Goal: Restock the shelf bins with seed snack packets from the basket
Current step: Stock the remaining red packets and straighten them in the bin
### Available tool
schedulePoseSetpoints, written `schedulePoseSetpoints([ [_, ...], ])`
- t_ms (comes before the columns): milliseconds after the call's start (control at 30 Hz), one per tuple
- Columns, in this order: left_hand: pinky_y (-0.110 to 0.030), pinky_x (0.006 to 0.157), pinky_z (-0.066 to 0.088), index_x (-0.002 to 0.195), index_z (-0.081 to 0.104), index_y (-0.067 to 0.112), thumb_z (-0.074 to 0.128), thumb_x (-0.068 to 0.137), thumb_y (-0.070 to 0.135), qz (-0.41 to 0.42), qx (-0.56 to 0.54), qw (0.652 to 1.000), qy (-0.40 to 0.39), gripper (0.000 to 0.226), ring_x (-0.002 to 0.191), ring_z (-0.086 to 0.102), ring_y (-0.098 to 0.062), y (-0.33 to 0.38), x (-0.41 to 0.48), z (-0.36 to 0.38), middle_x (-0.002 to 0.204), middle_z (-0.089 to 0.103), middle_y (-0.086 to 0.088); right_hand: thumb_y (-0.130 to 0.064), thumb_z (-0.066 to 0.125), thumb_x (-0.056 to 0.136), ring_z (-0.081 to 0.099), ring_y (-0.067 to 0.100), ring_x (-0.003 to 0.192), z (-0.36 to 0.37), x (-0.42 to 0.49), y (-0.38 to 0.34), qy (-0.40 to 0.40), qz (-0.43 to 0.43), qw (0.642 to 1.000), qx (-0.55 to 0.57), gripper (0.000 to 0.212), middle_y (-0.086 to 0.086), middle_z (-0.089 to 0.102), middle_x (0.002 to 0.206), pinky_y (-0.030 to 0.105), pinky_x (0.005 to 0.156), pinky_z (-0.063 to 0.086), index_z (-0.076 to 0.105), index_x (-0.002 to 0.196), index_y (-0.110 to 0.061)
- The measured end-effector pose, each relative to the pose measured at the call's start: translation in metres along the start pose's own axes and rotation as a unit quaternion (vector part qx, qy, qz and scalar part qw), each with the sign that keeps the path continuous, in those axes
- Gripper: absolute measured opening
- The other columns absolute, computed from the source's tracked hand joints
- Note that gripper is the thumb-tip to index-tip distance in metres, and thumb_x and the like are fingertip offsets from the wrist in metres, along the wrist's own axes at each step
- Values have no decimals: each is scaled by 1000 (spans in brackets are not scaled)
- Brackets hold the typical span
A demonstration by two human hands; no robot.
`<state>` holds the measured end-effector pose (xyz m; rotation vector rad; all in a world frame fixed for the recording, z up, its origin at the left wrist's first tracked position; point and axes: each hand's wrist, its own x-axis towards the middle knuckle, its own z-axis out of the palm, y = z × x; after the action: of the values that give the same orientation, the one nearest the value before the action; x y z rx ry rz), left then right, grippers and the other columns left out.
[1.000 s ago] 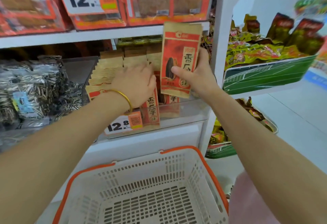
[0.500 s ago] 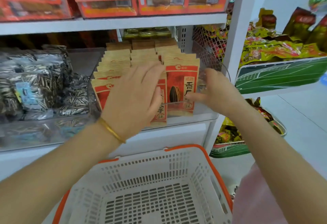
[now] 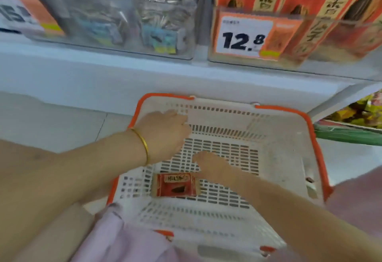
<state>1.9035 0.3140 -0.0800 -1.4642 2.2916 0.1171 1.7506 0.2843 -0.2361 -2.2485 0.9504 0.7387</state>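
Note:
One red-and-tan seed packet (image 3: 175, 185) lies flat on the floor of the white basket with orange rim (image 3: 289, 158). My right hand (image 3: 210, 165) reaches down into the basket, just above and to the right of the packet, its wrist passing the packet's upper right corner; it holds nothing. My left hand (image 3: 165, 132), with a gold bangle on the wrist, hangs over the basket's left side, empty, fingers pointing toward the far wall. The clear shelf bin (image 3: 237, 61) at upper right holds upright red seed packets (image 3: 310, 9).
A 12.8 price tag (image 3: 248, 36) sits on the front of that bin. To its left a clear bin (image 3: 175, 53) holds silver-black seed bags. The white shelf ledge (image 3: 103, 71) runs above the basket. A green tray (image 3: 351, 135) of yellow snacks sits low right.
Both hands left the shelf bin and dropped into the basket. The packet held in the right hand went into the bin. The view tipped down to the basket.

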Motion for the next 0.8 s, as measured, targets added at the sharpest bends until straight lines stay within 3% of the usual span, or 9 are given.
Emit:
schedulePoseSetpoints([
  [100,-34,74,37,121,51,14,37,98,28,-14,-48,999,17,31,110,45,-27,-10,-10,15,121,51,-7,-37,55,92,43,30,124,55,37,-17,-22,7,1000,5,60,10,41,141,43,95,45,29,141,-14],
  [167,-35,75,38,121,50,14,36,98,28,-20,-61,998,-1,31,110,45,-27,-15,-15,23,120,50,-7,-41,58,90,35,32,131,79,49,-27,-38,29,999,-10,76,8,33,146,46,97,43,15,148,-17],
  [234,-32,74,33,126,44,16,31,100,31,-21,-39,998,-37,32,112,43,-25,-18,-15,26,125,45,-4,-41,58,90,35,31,131,91,56,-34,-34,75,996,-19,77,9,33,145,46,97,40,14,147,-16],
  [300,-32,73,32,125,43,16,29,100,31,-19,-33,998,-54,32,113,43,-25,-22,-10,26,125,44,-4,-36,58,91,38,31,128,95,61,-37,-31,108,993,-18,64,11,40,140,44,97,40,28,142,-12],
  [400,-32,73,31,123,44,15,31,100,30,-28,-34,997,-63,30,111,43,-25,-26,-2,21,122,47,-5,-27,57,92,51,27,109,93,59,-32,-55,98,994,17,33,11,47,125,39,88,47,54,119,-8],
  [567,-33,74,31,126,45,15,33,100,29,-30,-52,994,-88,32,112,44,-26,-19,14,13,125,47,-6,-25,63,87,49,19,78,56,23,-4,-40,72,987,140,19,4,47,88,22,59,41,53,81,-10],
  [634,-33,79,38,130,42,15,34,99,31,-34,-88,990,-107,35,114,45,-26,-14,20,8,128,46,-7,-27,66,85,53,17,79,22,-5,13,-10,65,975,211,20,2,55,86,24,61,41,63,89,-7],
  [701,-37,87,44,134,38,14,39,97,34,-61,-161,980,-97,42,114,47,-27,-7,25,-4,130,46,-9,-26,68,83,58,15,88,-17,-42,30,42,59,955,286,28,2,62,95,26,77,46,66,106,-8],
  [801,-30,75,43,128,38,11,49,94,34,-91,-276,956,-31,43,97,52,-20,7,30,-42,122,51,-7,-15,68,84,59,14,90,-73,-105,52,131,50,918,370,28,5,66,105,20,79,48,65,111,-10],
])
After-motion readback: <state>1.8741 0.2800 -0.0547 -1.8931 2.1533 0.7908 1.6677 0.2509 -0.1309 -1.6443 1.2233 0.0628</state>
